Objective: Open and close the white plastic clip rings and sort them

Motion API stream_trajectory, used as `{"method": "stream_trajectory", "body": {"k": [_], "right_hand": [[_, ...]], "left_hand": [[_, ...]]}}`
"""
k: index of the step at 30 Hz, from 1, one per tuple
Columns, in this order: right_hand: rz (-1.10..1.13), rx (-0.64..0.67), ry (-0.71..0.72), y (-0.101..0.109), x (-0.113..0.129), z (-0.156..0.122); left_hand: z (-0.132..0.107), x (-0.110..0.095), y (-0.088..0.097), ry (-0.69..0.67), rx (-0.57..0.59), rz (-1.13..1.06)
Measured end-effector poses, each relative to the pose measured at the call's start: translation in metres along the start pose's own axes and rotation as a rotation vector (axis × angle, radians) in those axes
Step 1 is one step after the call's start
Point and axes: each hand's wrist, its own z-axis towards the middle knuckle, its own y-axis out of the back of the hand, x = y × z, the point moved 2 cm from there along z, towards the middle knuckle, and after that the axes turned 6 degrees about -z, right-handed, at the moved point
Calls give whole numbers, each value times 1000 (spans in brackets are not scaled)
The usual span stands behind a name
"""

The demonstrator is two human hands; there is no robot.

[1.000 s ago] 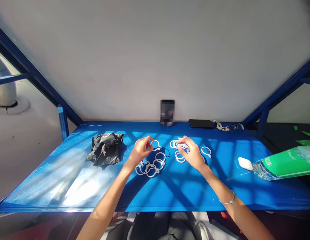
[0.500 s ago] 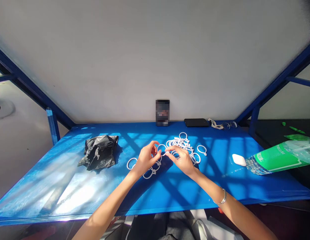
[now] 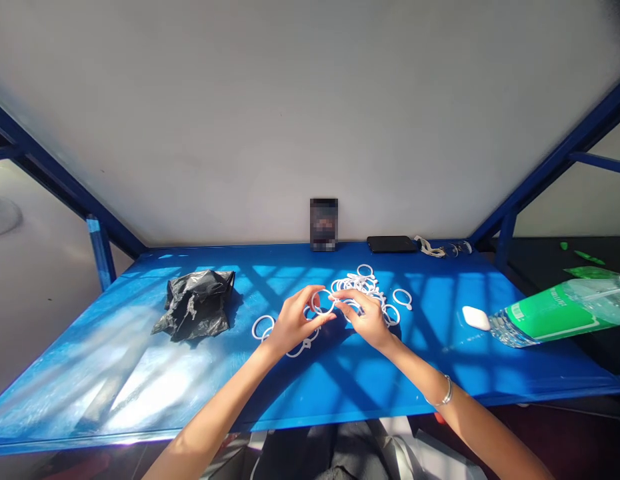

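Observation:
Between my two hands, a thin white plastic ring [image 3: 314, 308] is held just above the blue table. My left hand [image 3: 294, 321] has its thumb and fingers curved round the ring's left side. At the ring's right edge, the thumb and fingertips of my right hand [image 3: 366, 320] pinch it. A heap of similar white rings [image 3: 363, 283] lies behind my right hand, which partly hides it. More rings [image 3: 263, 327] lie beside and under my left hand, some of them covered. One single ring [image 3: 403, 299] rests apart to the right.
A crumpled black plastic bag [image 3: 195, 303] sits on the left of the blue table [image 3: 350, 390]. Along the back are a dark upright box [image 3: 323, 225], a black phone [image 3: 391, 244] and glasses [image 3: 455, 249]. To the right lie a white case [image 3: 475, 318] and a green-labelled bottle [image 3: 555, 312].
My left thumb has moved right, along the near side of the ring, and the left fingers have closed round it. My right hand stays nearly in place. The view has shifted slightly.

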Motion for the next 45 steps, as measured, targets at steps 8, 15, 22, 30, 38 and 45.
{"method": "stream_trajectory", "body": {"k": [8, 15, 22, 30, 38, 45], "right_hand": [[53, -25, -32, -2, -2, -1], [85, -44, 3, -2, -1, -2], [-10, -25, -100, 1, -10, 0], [-209, -129, -302, 37, -31, 19], [-376, 86, -372, 49, -56, 19], [-513, 37, -277, 50, -53, 19]], "left_hand": [[-3, 0, -5, 6, -32, 61], [-4, 0, -6, -38, -30, 103], [2, 6, -1, 27, 93, 89], [3, 30, 10, 86, 141, 489], [5, 35, 0, 197, 267, 648], [8, 30, 3, 204, 162, 443]]}}
